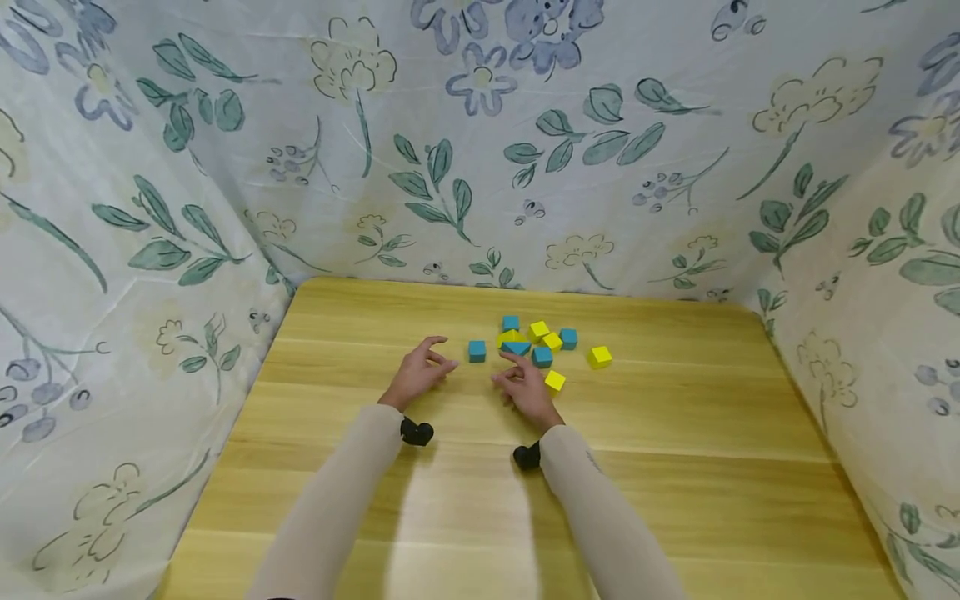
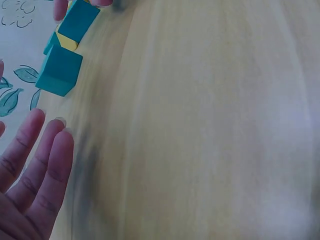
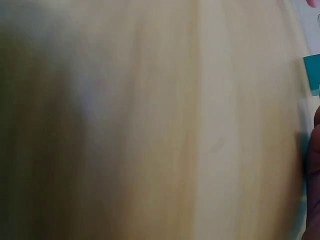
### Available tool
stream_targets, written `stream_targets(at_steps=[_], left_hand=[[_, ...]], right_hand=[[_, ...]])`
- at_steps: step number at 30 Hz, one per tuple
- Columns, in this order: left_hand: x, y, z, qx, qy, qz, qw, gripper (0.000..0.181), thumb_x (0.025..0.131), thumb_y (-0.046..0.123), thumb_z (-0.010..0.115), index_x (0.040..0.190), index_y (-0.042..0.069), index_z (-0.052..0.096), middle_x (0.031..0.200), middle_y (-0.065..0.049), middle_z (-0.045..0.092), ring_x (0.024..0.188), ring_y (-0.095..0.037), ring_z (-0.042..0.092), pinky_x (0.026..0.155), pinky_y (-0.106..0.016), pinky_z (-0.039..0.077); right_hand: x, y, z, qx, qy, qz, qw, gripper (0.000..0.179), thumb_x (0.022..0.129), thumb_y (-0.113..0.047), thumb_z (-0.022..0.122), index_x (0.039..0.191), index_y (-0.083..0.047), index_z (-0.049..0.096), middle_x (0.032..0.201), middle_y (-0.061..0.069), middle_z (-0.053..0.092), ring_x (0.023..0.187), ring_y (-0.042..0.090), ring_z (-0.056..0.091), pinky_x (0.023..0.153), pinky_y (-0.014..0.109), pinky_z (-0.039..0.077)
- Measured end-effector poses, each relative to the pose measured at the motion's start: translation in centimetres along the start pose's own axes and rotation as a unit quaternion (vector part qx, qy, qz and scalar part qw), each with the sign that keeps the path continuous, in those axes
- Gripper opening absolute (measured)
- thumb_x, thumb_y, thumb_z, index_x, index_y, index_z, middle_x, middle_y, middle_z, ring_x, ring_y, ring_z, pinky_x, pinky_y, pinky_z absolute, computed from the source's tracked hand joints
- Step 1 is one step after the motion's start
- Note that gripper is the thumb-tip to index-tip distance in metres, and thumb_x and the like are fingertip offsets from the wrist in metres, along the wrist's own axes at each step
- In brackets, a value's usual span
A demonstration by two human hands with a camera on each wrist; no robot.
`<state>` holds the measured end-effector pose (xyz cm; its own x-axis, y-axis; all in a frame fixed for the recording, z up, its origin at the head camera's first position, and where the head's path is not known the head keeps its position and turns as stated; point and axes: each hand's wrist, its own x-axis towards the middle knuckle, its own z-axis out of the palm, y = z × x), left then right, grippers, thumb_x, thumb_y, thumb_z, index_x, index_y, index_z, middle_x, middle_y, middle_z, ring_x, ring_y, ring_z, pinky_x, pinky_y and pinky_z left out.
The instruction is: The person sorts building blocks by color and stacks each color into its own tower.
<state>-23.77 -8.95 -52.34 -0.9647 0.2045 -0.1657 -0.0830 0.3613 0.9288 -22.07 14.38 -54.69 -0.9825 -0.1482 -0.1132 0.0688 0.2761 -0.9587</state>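
My left hand point(image 1: 422, 373) hovers over the table with fingers spread and loosely bent, holding nothing. Just right of its fingertips stands a blue cube point(image 1: 477, 351), also seen beyond the left fingers point(image 2: 52, 165) as a teal-looking cube point(image 2: 60, 71). The right hand point(image 1: 527, 393) is beside the cluster, its index finger overlapping the lower edge of a blue triangular block point(image 1: 517, 347); whether they touch cannot be told. A yellow triangular block point(image 1: 510, 337) lies behind that one. Close by the right hand sits a yellow cube point(image 1: 555, 381). Little of this hand shows in the right wrist view.
Several more blue and yellow cubes lie in the cluster, among them a blue cube point(image 1: 511, 322) at the back. A yellow block point(image 1: 600, 357) sits apart on the right. The wooden table point(image 1: 712, 400) meets flowered cloth point(image 1: 480, 200) at its back and sides.
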Motion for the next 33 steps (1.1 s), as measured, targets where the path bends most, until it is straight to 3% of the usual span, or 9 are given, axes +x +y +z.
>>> stream_targets(at_steps=[5,11,13,24,33], left_hand=[[1.1,-0.4,1.2,-0.032,-0.01,-0.02,0.9992,0.062,0.094,0.021,0.065,0.147,0.014,0.035,0.109,-0.015,0.061,0.08,-0.022,0.067,0.071,-0.034,0.057],[2.0,-0.8,2.3,-0.054,-0.011,-0.007,0.9985,0.06,0.094,0.015,0.065,0.146,0.011,0.035,0.104,-0.016,0.063,0.079,-0.022,0.068,0.072,-0.033,0.058],[2.4,-1.0,2.7,-0.061,-0.017,-0.004,0.998,0.059,0.094,0.014,0.064,0.146,0.01,0.036,0.103,-0.016,0.065,0.077,-0.022,0.069,0.07,-0.032,0.058],[3.2,-0.9,4.5,-0.034,-0.025,0.004,0.9991,0.049,0.097,0.007,0.058,0.143,0.009,0.04,0.091,-0.012,0.063,0.064,-0.016,0.066,0.061,-0.029,0.058],[3.0,-0.7,4.5,-0.03,-0.008,0.002,0.9995,0.045,0.094,0.007,0.062,0.136,0.008,0.045,0.089,-0.014,0.061,0.06,-0.017,0.066,0.058,-0.029,0.057]], right_hand=[[1.0,-0.1,0.7,0.04,0.008,-0.001,0.9992,0.051,0.095,-0.012,0.063,0.142,-0.006,0.045,0.093,0.022,0.068,0.051,0.019,0.055,0.043,0.029,0.049],[2.3,-0.6,1.5,0.064,0.004,0.014,0.9979,0.05,0.096,-0.008,0.059,0.144,-0.006,0.043,0.095,0.024,0.068,0.053,0.021,0.058,0.048,0.031,0.053],[2.8,-0.3,1.7,0.066,0.009,0.019,0.9976,0.049,0.096,-0.008,0.059,0.143,-0.008,0.044,0.091,0.021,0.069,0.05,0.017,0.057,0.047,0.029,0.052],[3.7,-0.5,2.8,0.046,0.019,0.059,0.997,0.047,0.095,-0.004,0.059,0.14,-0.01,0.047,0.079,0.014,0.068,0.043,0.015,0.053,0.044,0.027,0.051],[3.8,-0.5,3.1,0.04,0.024,0.054,0.9975,0.044,0.094,-0.003,0.06,0.137,-0.005,0.049,0.078,0.013,0.068,0.045,0.014,0.055,0.045,0.027,0.052]])
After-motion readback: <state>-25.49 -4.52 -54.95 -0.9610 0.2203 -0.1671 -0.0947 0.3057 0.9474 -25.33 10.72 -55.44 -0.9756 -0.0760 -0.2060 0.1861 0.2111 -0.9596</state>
